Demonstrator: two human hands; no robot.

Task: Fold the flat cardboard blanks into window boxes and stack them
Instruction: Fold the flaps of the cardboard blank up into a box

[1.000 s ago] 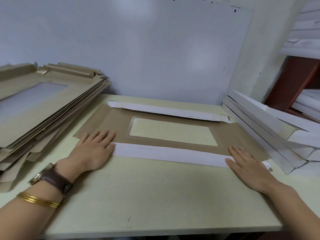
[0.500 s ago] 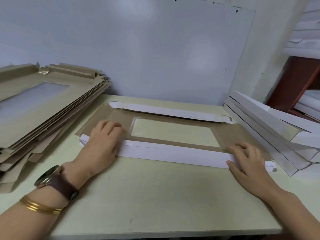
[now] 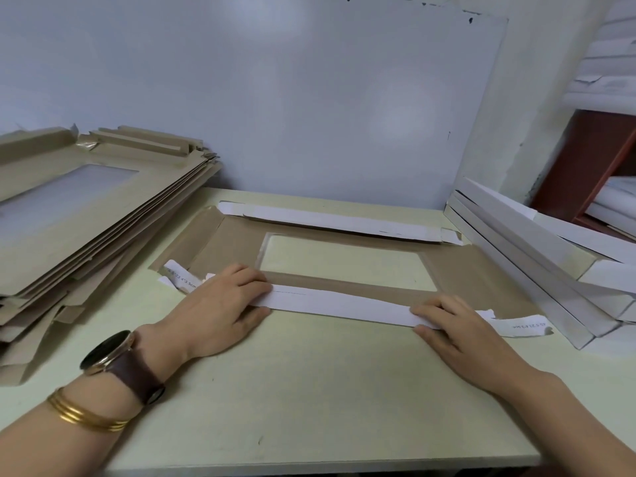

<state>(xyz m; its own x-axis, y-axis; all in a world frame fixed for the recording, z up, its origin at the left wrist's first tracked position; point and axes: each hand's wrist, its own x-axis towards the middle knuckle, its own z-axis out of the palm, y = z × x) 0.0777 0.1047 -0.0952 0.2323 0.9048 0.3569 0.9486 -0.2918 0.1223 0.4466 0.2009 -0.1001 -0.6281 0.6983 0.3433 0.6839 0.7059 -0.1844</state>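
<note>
1. Pale green table [image 3: 309, 390] carries one cardboard blank [image 3: 234, 242], lying brown side up at its middle
2. At either end of the near white flap [image 3: 340, 304], the left hand [image 3: 220, 311] and right hand [image 3: 461, 325] pinch it, fingers curled over it, thumbs on the near side
3. Beyond them sit the window [image 3: 344, 261] and the far flap [image 3: 337, 222]
4. Flat blanks [image 3: 86, 208] are stacked far left; folded boxes [image 3: 537, 270] lean far right

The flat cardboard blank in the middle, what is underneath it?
Through its window the pale table shows beneath the blank. Whatever lies under the brown card itself is covered. The left hand and right hand grip its near white flap.
</note>
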